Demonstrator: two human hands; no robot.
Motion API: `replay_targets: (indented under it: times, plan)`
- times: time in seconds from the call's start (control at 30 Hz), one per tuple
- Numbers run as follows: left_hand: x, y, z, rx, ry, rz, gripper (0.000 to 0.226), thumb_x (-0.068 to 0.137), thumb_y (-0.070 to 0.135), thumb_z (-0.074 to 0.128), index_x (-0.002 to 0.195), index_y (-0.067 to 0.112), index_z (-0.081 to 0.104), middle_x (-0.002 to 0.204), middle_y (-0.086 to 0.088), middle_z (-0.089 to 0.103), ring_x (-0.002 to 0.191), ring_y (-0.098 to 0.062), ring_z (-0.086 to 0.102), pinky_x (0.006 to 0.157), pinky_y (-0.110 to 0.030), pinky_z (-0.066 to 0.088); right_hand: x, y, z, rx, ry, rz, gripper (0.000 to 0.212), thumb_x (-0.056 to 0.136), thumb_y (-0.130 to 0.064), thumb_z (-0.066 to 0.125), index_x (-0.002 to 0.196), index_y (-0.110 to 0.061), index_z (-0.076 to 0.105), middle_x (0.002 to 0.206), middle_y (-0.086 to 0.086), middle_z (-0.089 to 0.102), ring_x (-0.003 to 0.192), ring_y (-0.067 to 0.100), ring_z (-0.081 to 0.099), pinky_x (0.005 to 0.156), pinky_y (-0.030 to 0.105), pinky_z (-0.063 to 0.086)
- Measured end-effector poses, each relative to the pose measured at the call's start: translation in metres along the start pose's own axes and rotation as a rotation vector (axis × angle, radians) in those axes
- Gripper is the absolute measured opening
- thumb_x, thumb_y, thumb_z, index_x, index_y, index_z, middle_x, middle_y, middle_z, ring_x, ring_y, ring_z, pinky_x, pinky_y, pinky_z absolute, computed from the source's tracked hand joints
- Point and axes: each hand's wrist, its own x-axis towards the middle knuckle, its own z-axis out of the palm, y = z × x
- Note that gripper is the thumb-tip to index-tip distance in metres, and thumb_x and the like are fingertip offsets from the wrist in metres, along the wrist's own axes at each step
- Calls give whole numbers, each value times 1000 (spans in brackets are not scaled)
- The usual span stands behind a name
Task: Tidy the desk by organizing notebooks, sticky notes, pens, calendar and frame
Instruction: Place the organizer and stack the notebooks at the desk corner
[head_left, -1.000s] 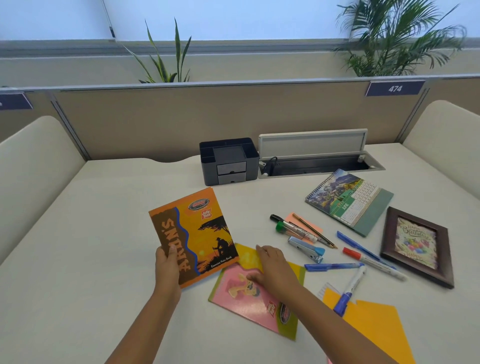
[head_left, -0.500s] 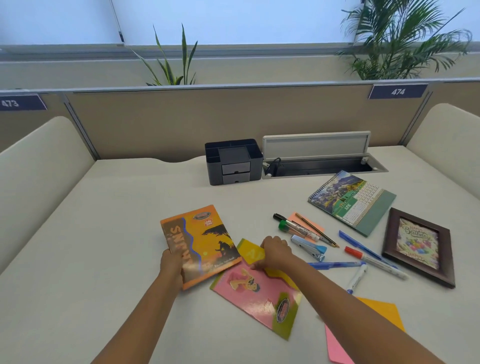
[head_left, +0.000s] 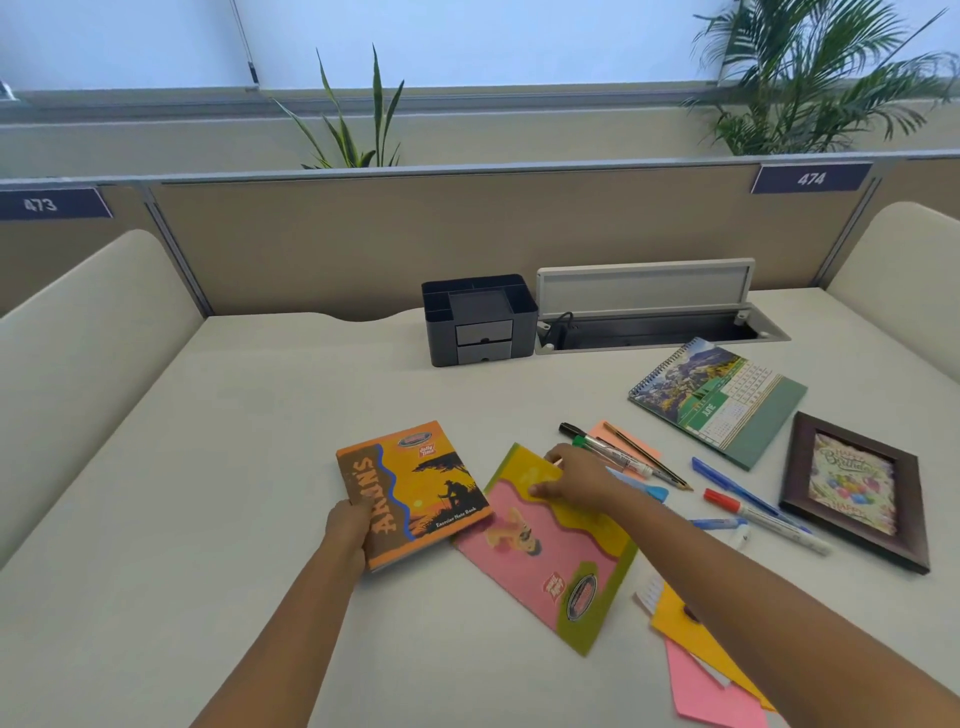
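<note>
My left hand (head_left: 349, 525) grips the near left corner of an orange notebook (head_left: 415, 493), which lies low over the desk. Beside it on the right lies a pink and yellow notebook (head_left: 550, 545); my right hand (head_left: 571, 480) pinches its far edge. Right of that hand are several pens (head_left: 748, 506) and a blue stapler (head_left: 649, 488), partly hidden by my hand, and an orange sticky note (head_left: 628, 441) under two pens. A spiral calendar (head_left: 719, 400) and a dark photo frame (head_left: 857, 491) lie flat at the right. Yellow and pink sticky notes (head_left: 701, 670) lie under my right forearm.
A dark desk organiser (head_left: 478, 319) with two small drawers stands at the back centre. Next to it is an open cable hatch (head_left: 649, 322) in the desk. Padded partitions (head_left: 78, 332) close the desk on the left, right and back.
The orange notebook has come down from a raised, tilted hold to lie flat on the desk. My right hand has slid from the pink notebook's middle to its far edge.
</note>
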Motion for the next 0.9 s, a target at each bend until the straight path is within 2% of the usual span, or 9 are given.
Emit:
replay_targets:
  times: [0.13, 0.33, 0.43, 0.57, 0.73, 0.8, 0.9]
  plan:
    - [0, -3, -4, -13, 11, 24, 34, 95, 23, 46, 119, -1, 52, 95, -16, 61, 66, -24, 57, 63, -33, 47, 1, -4, -27, -18, 58, -52, 39, 86, -35, 62, 115, -9, 59, 119, 10, 61, 104, 26, 58, 74, 28, 41]
    - [-2, -7, -4, 4, -5, 93, 33, 95, 24, 45, 115, -2, 51, 82, -12, 61, 66, -24, 57, 59, -32, 49, 0, -14, -62, -85, 309, -49, 36, 94, -32, 48, 122, -10, 52, 122, 13, 60, 107, 31, 56, 84, 38, 45]
    - [-5, -5, 1, 19, -47, 102, 28, 95, 24, 45, 113, 3, 51, 89, -14, 62, 67, -24, 58, 61, -33, 50, 1, -25, -60, 60, 420, -46, 38, 96, -31, 44, 123, -5, 50, 124, 16, 58, 112, 33, 53, 88, 38, 43]
    - [-12, -8, 10, 73, -113, 124, 21, 95, 23, 46, 104, 6, 49, 79, -7, 61, 67, -20, 60, 46, -23, 52, 3, -36, -23, 318, 349, -11, 40, 95, -30, 46, 124, -3, 51, 126, 17, 57, 116, 34, 51, 90, 35, 40]
    - [-19, -8, 16, 147, -153, 138, 17, 94, 23, 47, 98, 7, 52, 79, -7, 63, 67, -20, 61, 45, -22, 52, 5, -38, 19, 419, 300, -1, 35, 97, -27, 42, 118, -2, 54, 119, 16, 60, 111, 33, 54, 88, 34, 41]
    - [-18, -8, 17, 201, -169, 146, 22, 95, 25, 45, 100, 5, 53, 88, -13, 66, 71, -24, 63, 53, -26, 55, 8, -37, 28, 418, 286, -5, 34, 97, -27, 41, 117, -3, 55, 119, 17, 61, 110, 33, 55, 87, 33, 41]
    - [-21, -12, 21, 260, -186, 157, 38, 97, 35, 38, 101, 3, 57, 98, -18, 68, 83, -32, 67, 73, -39, 55, 13, -40, 36, 439, 270, 39, 36, 98, -27, 38, 120, -2, 54, 121, 17, 59, 111, 33, 54, 88, 33, 41]
